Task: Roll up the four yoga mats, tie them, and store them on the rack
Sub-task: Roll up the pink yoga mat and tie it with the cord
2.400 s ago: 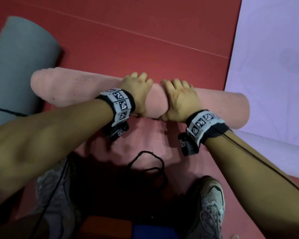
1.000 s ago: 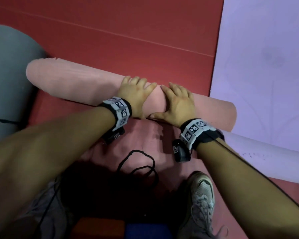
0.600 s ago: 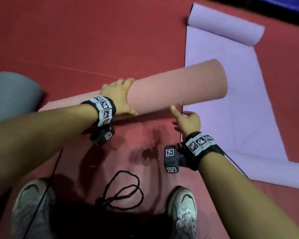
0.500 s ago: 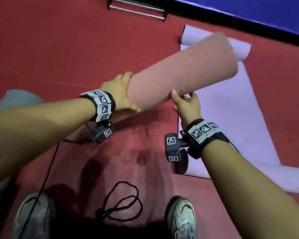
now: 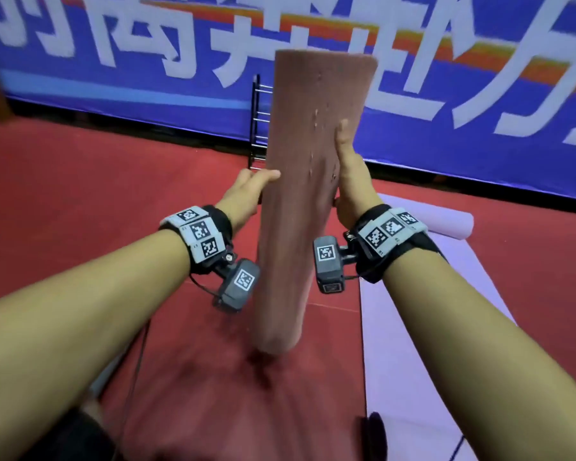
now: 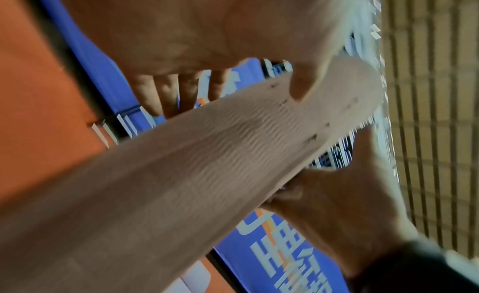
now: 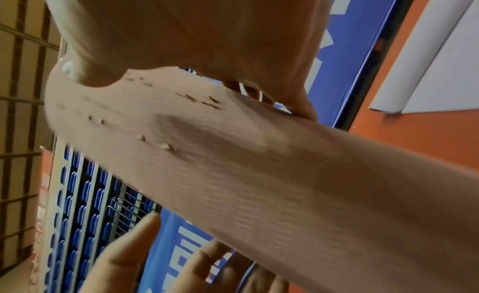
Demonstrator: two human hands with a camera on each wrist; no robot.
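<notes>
The rolled pink yoga mat (image 5: 300,201) stands nearly upright in front of me, with its blurred lower end close to the red floor. My left hand (image 5: 250,188) grips its left side, thumb on the front and fingers behind. My right hand (image 5: 346,171) grips the right side a little higher, thumb lying up along the roll. In the left wrist view my thumb (image 6: 303,88) presses the ribbed pink mat (image 6: 207,164). The right wrist view shows the same pink mat (image 7: 259,164) under my palm. A black metal rack (image 5: 258,121) stands behind the roll, partly hidden.
A purple mat (image 5: 413,327) lies flat on the red floor to my right, its far end curled into a roll (image 5: 443,221). A blue banner (image 5: 147,104) with white characters closes off the back. A black cable (image 5: 137,361) hangs at lower left.
The pink roll lay across the floor under both hands. It has been lifted and swung up on end, and my view has risen to the banner and rack.
</notes>
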